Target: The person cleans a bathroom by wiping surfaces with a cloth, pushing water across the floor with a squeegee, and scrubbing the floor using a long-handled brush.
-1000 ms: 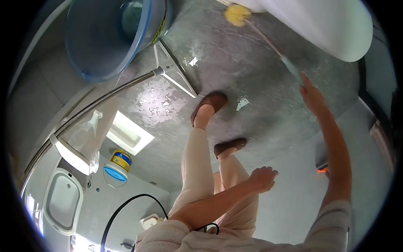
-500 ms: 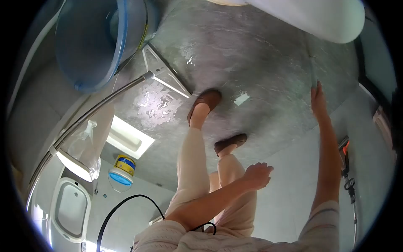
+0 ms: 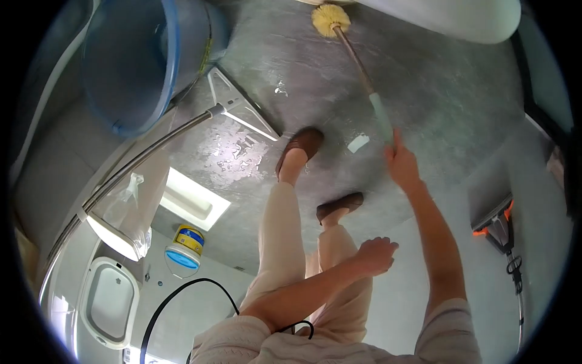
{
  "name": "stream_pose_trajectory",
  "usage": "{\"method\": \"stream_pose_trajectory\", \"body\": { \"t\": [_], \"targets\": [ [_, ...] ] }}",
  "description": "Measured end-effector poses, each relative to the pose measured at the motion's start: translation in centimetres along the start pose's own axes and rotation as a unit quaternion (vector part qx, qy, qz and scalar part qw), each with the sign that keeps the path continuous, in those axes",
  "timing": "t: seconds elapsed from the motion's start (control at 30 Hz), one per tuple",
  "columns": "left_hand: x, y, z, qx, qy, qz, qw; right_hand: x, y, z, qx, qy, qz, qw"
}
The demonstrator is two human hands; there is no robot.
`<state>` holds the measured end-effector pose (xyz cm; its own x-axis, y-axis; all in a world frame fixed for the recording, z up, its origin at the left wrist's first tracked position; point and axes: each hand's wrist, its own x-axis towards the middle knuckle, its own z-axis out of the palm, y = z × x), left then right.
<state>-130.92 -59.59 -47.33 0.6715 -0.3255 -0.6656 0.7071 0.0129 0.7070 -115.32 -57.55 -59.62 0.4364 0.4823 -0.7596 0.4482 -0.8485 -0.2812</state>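
Note:
A round-headed brush (image 3: 377, 115) with yellow bristles, a brownish shaft and a pale green grip is in my right hand (image 3: 403, 164). My fingers wrap the end of its grip. The brush's bristle head (image 3: 331, 20) is up by the underside of a white rounded fixture (image 3: 467, 18), perhaps a toilet; whether they touch I cannot tell. My left hand (image 3: 376, 256) is curled into a fist in front of my thigh, with nothing visible in it.
A floor squeegee (image 3: 233, 103) rests on the wet grey floor (image 3: 424, 91) near my foot, beside a big blue tub (image 3: 173, 67). At left are a squat pan (image 3: 194, 197), a small bucket (image 3: 183, 249) and a white basin (image 3: 109, 303). A mop (image 3: 500, 227) stands at right.
My right hand has swung left and down from the right side, bringing the brush's yellow head into sight near the white fixture. My left fist has stayed almost in place.

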Motion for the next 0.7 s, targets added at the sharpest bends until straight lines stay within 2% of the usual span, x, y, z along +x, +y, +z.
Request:
{"method": "stream_pose_trajectory", "body": {
  "t": [0.1, 0.23, 0.3, 0.33, 0.37, 0.4, 0.43, 0.47, 0.5, 0.6, 0.67, 0.7],
  "targets": [
    [0.1, 0.1, 0.0, 0.0, -0.019, -0.006, 1.0, 5.9, -3.2, -0.9, -0.07, -0.003, -0.074, 0.995],
    [-0.1, -0.7, -0.8, 0.01, -0.021, -0.03, 0.999, 15.6, -17.9, -3.0, -0.004, -0.008, -0.163, 0.987],
    [-0.9, -0.7, -2.1, -0.035, 0.03, -0.027, 0.999, 17.2, -21.7, -2.5, 0.003, -0.008, -0.156, 0.988],
    [-1.4, -0.5, -2.1, -0.068, 0.051, -0.022, 0.996, 17.2, -22.3, -2.0, -0.001, -0.015, -0.147, 0.989],
    [-1.5, -0.6, -1.7, -0.053, 0.042, -0.019, 0.998, 16.4, -19.9, -1.7, 0.035, -0.036, -0.14, 0.989],
    [-1.1, -0.9, -1.4, -0.036, 0.037, -0.011, 0.999, 15.0, -15.8, -1.9, 0.067, -0.051, -0.135, 0.987],
    [-0.6, -0.8, -1.6, -0.017, 0.037, -0.002, 0.999, 12.9, -11.7, -2.1, 0.059, -0.02, -0.105, 0.993],
    [-0.5, -0.6, -2.1, -0.018, 0.038, 0.01, 0.999, 13.4, -4.0, 0.7, 0.073, 0.086, -0.232, 0.966],
    [-0.4, -0.3, -2.3, -0.021, 0.036, 0.017, 0.999, 11.5, -0.4, 0.3, -0.008, 0.118, -0.241, 0.963],
    [-1.0, 0.1, -2.4, -0.042, 0.036, 0.017, 0.998, 9.5, -2.8, -1.1, -0.019, 0.025, -0.095, 0.995],
    [-0.7, 0.1, -3.2, -0.028, 0.035, 0.009, 0.999, 14.2, -10.4, -1.4, 0.014, -0.032, -0.09, 0.995],
    [-0.6, 0.0, -3.2, -0.014, 0.023, 0.004, 1.0, 15.9, -15.1, -1.6, 0.022, -0.032, -0.117, 0.992]
  ]
}}
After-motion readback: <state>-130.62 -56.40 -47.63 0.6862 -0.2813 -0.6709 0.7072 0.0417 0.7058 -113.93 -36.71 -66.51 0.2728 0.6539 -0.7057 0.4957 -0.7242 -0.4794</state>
